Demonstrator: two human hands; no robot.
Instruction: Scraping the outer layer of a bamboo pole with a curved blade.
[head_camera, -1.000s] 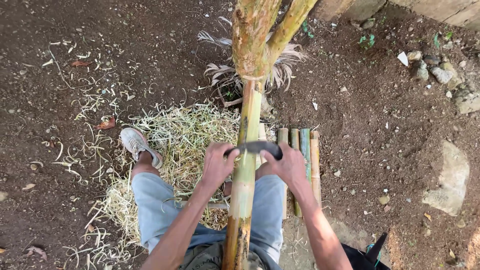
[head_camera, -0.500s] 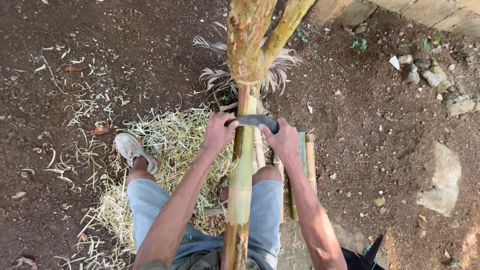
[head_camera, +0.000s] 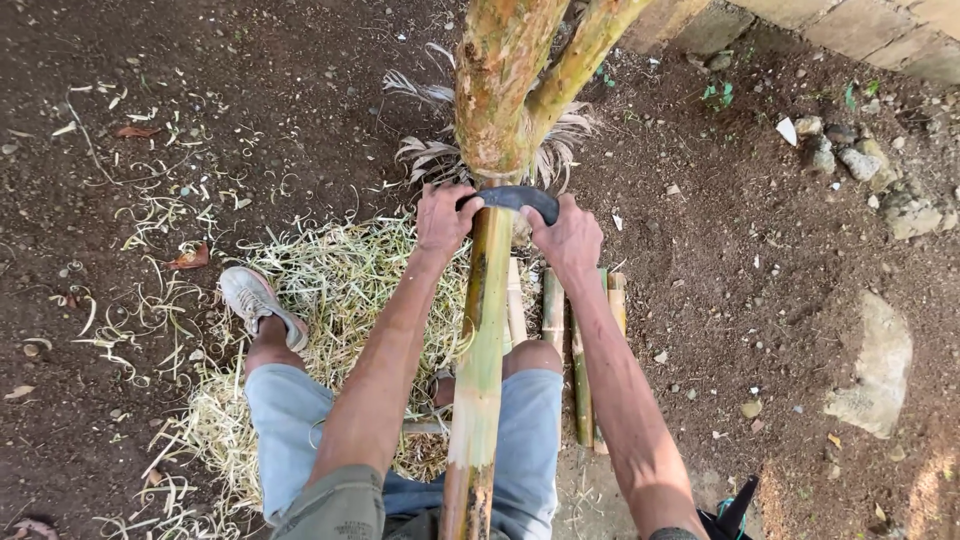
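The left hand (head_camera: 443, 218) and right hand (head_camera: 568, 236) are closed on either end of a curved blade (head_camera: 517, 197), laid crosswise over the bamboo pole (head_camera: 482, 345), whose length is run toward the body.

**Bare earth under our feet**

We sit over dark soil ground (head_camera: 200, 80). On it lies a heap of pale shavings (head_camera: 330, 290), with loose curls scattered to our left. Cut bamboo pieces (head_camera: 585, 360) lie side by side. Stones (head_camera: 880, 365) rest to our right, dry leaves (head_camera: 188, 258) nearby.
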